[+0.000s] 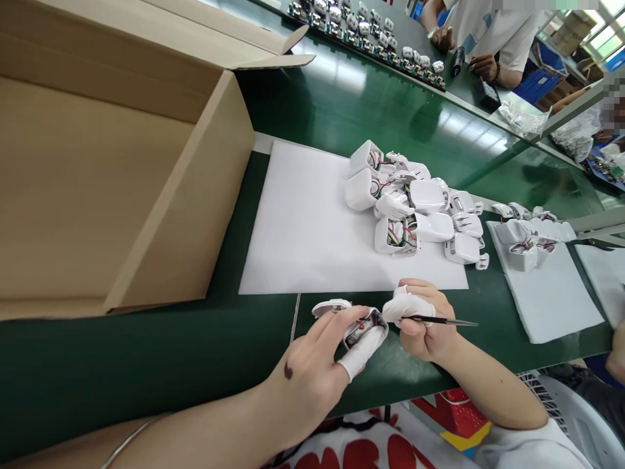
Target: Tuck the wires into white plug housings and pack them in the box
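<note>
My left hand (325, 365) is closed round a white plastic housing (364, 329), its inside with wires facing up. A white cover (332, 306) lies beyond my left fingers, beside the housing. White finger cots sit on my left thumb and on fingers of my right hand (424, 322). Closed in my right hand is a pair of dark tweezers (449, 321), one end pointing out to the right. My right fingertips are close to the housing's right end; whether they touch it I cannot tell.
Several white housings with coloured wires (395, 234) lie on a white sheet (303, 228) ahead. A cardboard box (190, 215) stands at left. Another sheet (551, 306) with housings is at right. Circuit boards (371, 39) fill a far tray; a co-worker's hands (483, 67) rest beyond the bench.
</note>
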The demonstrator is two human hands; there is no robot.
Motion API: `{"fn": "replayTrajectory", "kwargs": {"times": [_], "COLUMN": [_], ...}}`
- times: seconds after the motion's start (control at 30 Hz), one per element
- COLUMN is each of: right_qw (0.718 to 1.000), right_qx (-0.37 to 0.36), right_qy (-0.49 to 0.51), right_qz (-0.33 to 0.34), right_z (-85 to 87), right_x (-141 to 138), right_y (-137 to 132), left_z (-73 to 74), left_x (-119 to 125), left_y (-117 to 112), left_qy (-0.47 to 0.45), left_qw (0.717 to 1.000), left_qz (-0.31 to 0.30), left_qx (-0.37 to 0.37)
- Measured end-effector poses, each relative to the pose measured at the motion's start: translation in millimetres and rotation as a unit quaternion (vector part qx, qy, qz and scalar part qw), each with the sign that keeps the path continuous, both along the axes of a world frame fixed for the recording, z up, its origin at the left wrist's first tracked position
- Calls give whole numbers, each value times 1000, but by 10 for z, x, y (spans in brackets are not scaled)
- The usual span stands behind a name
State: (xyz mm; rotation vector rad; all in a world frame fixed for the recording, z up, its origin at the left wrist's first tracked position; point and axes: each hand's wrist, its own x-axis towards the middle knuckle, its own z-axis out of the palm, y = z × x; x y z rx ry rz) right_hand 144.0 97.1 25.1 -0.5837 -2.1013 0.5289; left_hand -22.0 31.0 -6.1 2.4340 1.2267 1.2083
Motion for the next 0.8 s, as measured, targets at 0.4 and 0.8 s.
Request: {"fn": "replayTrajectory", "kwargs": {"times": [0.4, 0.8], "right_qw": [996, 984], "right_qx": [69, 88], "right_qy": [-54, -38], "right_qz": [-36, -151], "right_z": [-64, -7], "right_x": [16, 6], "right_y": [-15, -196], "left_z": [-14, -16], "left_x": [4, 29], "left_y": [-10, -8], "left_qy": [-25, 14], "left_qw": [999, 999], "left_qz": [-2, 28], "left_qx": [-43, 28]}}
